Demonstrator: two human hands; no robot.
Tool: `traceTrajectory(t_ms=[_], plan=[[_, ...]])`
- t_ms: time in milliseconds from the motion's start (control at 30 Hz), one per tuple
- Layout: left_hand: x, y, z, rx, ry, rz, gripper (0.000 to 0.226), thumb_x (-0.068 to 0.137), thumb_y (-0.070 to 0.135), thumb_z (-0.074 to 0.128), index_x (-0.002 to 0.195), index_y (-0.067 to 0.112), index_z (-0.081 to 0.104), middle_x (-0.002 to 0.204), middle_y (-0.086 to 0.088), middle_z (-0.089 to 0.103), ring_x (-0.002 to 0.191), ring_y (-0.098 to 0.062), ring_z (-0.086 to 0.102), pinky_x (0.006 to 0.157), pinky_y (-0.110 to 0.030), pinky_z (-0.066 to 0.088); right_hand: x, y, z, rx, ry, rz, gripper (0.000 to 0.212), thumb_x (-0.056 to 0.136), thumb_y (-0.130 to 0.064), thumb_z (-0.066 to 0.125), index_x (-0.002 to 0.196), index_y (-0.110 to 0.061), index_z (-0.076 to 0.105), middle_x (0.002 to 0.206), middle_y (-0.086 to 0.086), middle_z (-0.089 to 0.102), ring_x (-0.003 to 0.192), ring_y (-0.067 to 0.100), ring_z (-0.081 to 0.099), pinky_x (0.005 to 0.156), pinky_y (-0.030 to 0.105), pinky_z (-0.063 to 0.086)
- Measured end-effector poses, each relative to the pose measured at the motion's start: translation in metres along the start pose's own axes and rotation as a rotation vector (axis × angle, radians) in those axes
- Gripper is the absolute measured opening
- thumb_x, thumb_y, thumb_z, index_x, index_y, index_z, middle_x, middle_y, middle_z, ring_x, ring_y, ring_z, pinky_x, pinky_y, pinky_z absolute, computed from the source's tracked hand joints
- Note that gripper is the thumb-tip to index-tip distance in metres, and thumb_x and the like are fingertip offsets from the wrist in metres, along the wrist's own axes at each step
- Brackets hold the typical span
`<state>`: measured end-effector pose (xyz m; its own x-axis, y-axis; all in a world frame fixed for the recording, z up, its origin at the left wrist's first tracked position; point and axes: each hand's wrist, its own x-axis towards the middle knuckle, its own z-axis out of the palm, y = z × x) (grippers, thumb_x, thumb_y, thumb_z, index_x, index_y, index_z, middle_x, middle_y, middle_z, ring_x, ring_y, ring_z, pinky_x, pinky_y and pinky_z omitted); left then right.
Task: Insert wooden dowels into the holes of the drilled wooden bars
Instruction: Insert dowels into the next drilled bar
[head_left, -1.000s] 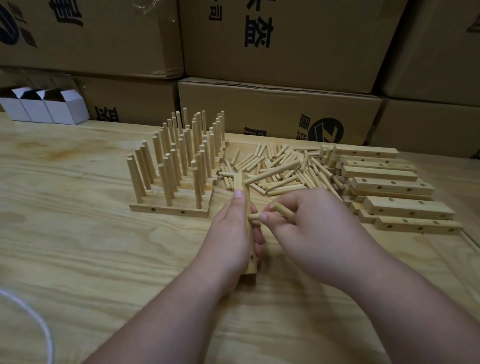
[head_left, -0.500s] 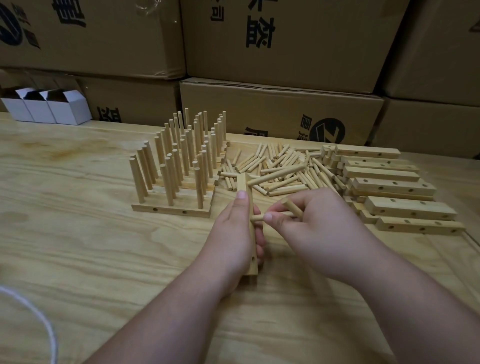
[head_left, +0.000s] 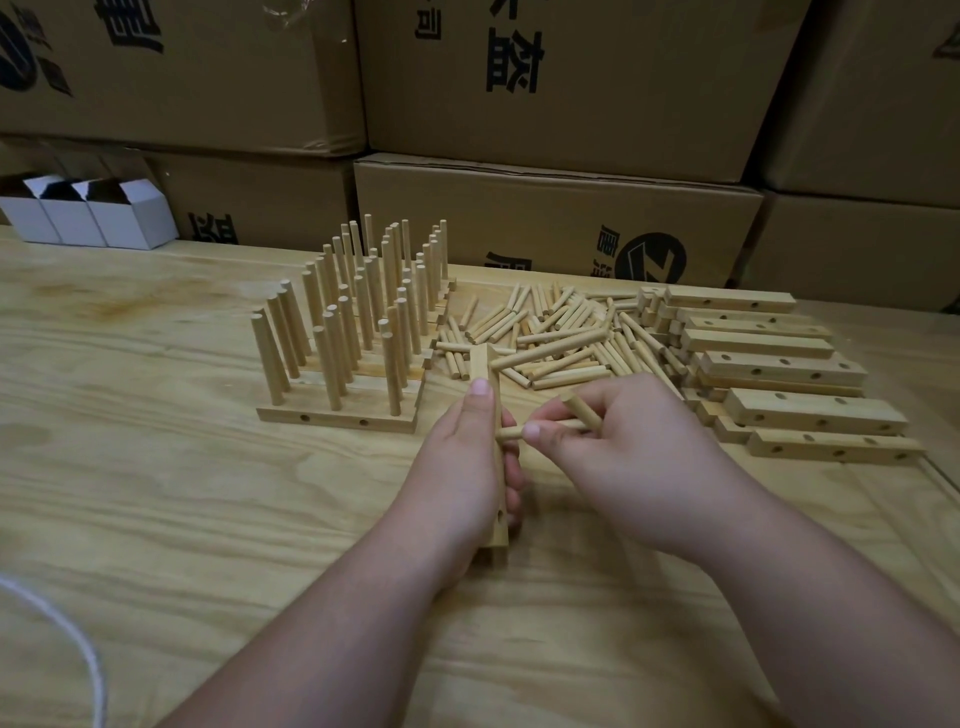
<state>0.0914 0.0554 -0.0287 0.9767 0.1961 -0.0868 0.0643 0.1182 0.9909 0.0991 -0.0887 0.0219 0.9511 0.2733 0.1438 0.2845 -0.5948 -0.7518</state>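
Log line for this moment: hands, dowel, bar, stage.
left hand: grips drilled bar | right hand: pinches dowel, tip at bar | spare dowel in right hand | stage: inserting

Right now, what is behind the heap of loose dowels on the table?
Behind the loose dowels the table ends at stacked cardboard boxes with black print. The dowels and the table edge hide the boxes' lower parts.

We are in a storeroom or small packing workshop. Printed cardboard cartons (head_left: 561, 78) stack behind our plywood table (head_left: 156, 467), beside small white boxes (head_left: 88, 213).
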Motion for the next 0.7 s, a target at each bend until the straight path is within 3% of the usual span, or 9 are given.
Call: traceTrajectory(t_ms=[167, 367, 600, 700], plan=[[0.001, 0.0, 0.0, 0.01, 0.005, 0.003, 0.052, 0.105, 0.057, 0.031, 0.092, 0.017, 0.06, 0.049, 0.001, 0.055, 0.04, -0.015, 0.05, 0.043, -0.026, 0.041, -0.001, -0.004, 0.002, -0.013, 0.008, -0.042, 0.013, 0.092, -0.038, 0.07, 0.082, -0.046, 0.07, 0.073, -0.018, 0.071, 0.077, 0.001, 0.064, 0.048, 0.014, 0.045], [0.001, -0.002, -0.002, -0.004, -0.007, 0.02, 0.051, 0.105, 0.058, 0.033, 0.091, 0.017, 0.061, 0.05, -0.001, 0.056, 0.04, -0.016, 0.05, 0.042, -0.027, 0.041, 0.0, 0.0, 0.0, 0.055, 0.008, 0.016, 0.012, 0.089, -0.04, 0.073, 0.08, -0.032, 0.077, 0.079, -0.014, 0.074, 0.079, 0.003, 0.067, 0.069, 0.021, 0.052], [0.0, 0.001, -0.003, -0.089, -0.049, -0.008, 0.053, 0.104, 0.061, 0.032, 0.093, 0.017, 0.061, 0.051, -0.003, 0.056, 0.04, -0.016, 0.05, 0.041, -0.025, 0.042, 0.003, 0.005, -0.002, 0.107, 0.012, 0.056, 0.01, 0.086, -0.042, 0.076, 0.081, -0.034, 0.077, 0.084, -0.031, 0.069, 0.084, -0.018, 0.058, 0.066, 0.018, 0.041], [-0.001, 0.002, -0.003, -0.165, -0.142, 0.007, 0.062, 0.101, 0.066, 0.028, 0.092, 0.02, 0.069, 0.058, -0.007, 0.059, 0.046, -0.018, 0.054, 0.046, -0.027, 0.047, 0.004, 0.007, -0.01, 0.101, 0.03, 0.052, 0.002, 0.085, -0.044, 0.077, 0.085, -0.045, 0.075, 0.084, -0.035, 0.068, 0.083, -0.02, 0.058, 0.069, 0.019, 0.041]])
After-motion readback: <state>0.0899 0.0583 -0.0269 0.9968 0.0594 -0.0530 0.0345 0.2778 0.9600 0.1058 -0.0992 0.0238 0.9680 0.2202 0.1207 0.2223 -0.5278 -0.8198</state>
